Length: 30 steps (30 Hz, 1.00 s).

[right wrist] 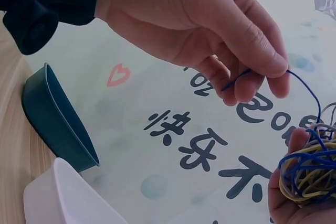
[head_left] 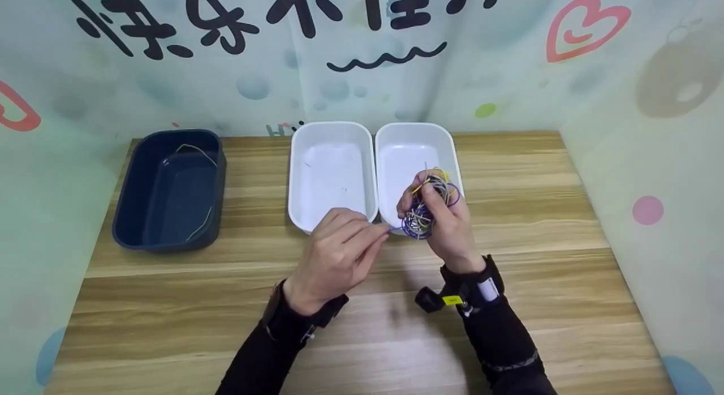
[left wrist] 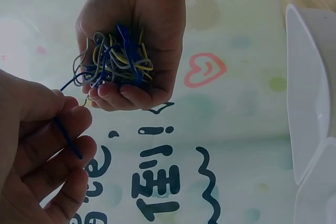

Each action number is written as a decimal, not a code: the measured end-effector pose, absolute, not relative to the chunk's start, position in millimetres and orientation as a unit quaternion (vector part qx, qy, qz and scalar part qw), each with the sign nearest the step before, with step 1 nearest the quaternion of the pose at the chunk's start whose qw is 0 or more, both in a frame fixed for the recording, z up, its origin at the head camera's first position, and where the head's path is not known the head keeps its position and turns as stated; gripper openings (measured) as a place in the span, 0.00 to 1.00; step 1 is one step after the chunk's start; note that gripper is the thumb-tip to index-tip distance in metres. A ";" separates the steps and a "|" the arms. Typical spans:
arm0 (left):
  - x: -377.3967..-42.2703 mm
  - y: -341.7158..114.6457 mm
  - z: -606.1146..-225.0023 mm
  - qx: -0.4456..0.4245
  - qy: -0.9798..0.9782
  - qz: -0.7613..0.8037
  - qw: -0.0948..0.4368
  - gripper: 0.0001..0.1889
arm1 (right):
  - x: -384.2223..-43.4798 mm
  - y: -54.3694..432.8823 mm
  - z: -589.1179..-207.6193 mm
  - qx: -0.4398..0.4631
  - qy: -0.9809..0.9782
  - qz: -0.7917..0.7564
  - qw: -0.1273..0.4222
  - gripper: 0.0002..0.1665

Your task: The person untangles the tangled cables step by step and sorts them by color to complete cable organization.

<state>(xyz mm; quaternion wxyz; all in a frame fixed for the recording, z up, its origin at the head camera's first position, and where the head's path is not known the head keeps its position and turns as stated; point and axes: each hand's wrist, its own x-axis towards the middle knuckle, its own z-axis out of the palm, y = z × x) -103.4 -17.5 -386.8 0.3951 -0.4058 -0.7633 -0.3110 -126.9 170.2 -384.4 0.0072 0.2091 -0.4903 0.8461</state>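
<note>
A tangled bundle of thin blue, yellow and grey wires (head_left: 418, 220) sits in my right hand (head_left: 452, 234), whose thumb lies across it and whose fingers curl around it. Between thumb and fingertips, my left hand (head_left: 338, 253) pinches a blue wire strand (right wrist: 311, 90) that runs across to the bundle. In the left wrist view the strand's loose end hangs past the left fingers. Both hands are raised at the near edge of two white bins, the right hand partly over the right white bin (head_left: 459, 171).
The left white bin (head_left: 290, 174) stands against the right one and holds a few tiny specks. Farther left is a navy bin (head_left: 222, 185) with thin pale yellow strands (head_left: 202, 151) inside. A patterned backdrop rises behind the wooden table (head_left: 526, 231).
</note>
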 end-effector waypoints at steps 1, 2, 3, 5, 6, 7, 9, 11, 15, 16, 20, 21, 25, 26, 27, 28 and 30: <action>-102.6 -16.9 -386.5 -0.408 -0.762 -0.314 0.393 0.06 | -127.2 170.0 -384.0 0.206 -0.485 0.850 0.010 0.12; -101.8 -16.3 -386.2 -0.411 -0.760 -0.318 0.391 0.06 | -127.6 170.0 -383.7 0.203 -0.480 0.854 0.013 0.12; -101.1 -15.7 -385.9 -0.414 -0.758 -0.321 0.389 0.06 | -128.1 170.0 -383.5 0.200 -0.475 0.857 0.016 0.12; -99.5 -14.5 -385.2 -0.419 -0.754 -0.328 0.384 0.06 | -129.2 170.2 -383.4 0.196 -0.462 0.864 0.020 0.11; -98.8 -14.0 -385.1 -0.422 -0.753 -0.330 0.382 0.06 | -129.7 170.3 -383.3 0.193 -0.459 0.867 0.023 0.11; -98.2 -13.4 -385.2 -0.424 -0.752 -0.332 0.380 0.06 | -130.3 170.6 -383.4 0.191 -0.454 0.870 0.027 0.11; -97.2 -12.2 -385.6 -0.428 -0.752 -0.331 0.376 0.06 | -131.2 170.6 -383.0 0.186 -0.448 0.874 0.035 0.10; -96.1 -10.9 -386.5 -0.432 -0.754 -0.323 0.375 0.06 | -132.2 170.9 -383.0 0.179 -0.443 0.878 0.045 0.10; -93.8 -8.7 -388.9 -0.440 -0.756 -0.296 0.383 0.05 | -134.1 171.3 -384.0 0.162 -0.452 0.874 0.074 0.09; -93.1 -8.4 -389.0 -0.443 -0.756 -0.290 0.385 0.05 | -134.6 171.6 -384.2 0.157 -0.456 0.872 0.082 0.09; -91.4 -8.8 -388.8 -0.447 -0.750 -0.278 0.400 0.05 | -136.7 172.9 -385.2 0.142 -0.468 0.866 0.102 0.10; -91.2 -9.3 -388.4 -0.447 -0.749 -0.277 0.403 0.05 | -137.1 173.4 -385.5 0.140 -0.464 0.869 0.101 0.11; -90.6 -12.2 -386.2 -0.439 -0.749 -0.287 0.405 0.05 | -137.0 175.9 -385.4 0.138 -0.448 0.880 0.080 0.14; -90.6 -13.3 -385.4 -0.436 -0.748 -0.292 0.406 0.05 | -136.7 176.5 -385.3 0.139 -0.445 0.882 0.072 0.15; -90.9 -14.3 -384.8 -0.432 -0.748 -0.298 0.406 0.05 | -136.3 176.9 -385.0 0.140 -0.445 0.882 0.064 0.15; -91.0 -15.3 -384.0 -0.429 -0.747 -0.305 0.406 0.05 | -135.7 177.2 -384.8 0.141 -0.447 0.882 0.056 0.15; -91.9 -17.5 -382.6 -0.423 -0.743 -0.315 0.411 0.06 | -134.6 177.1 -384.3 0.147 -0.455 0.877 0.041 0.15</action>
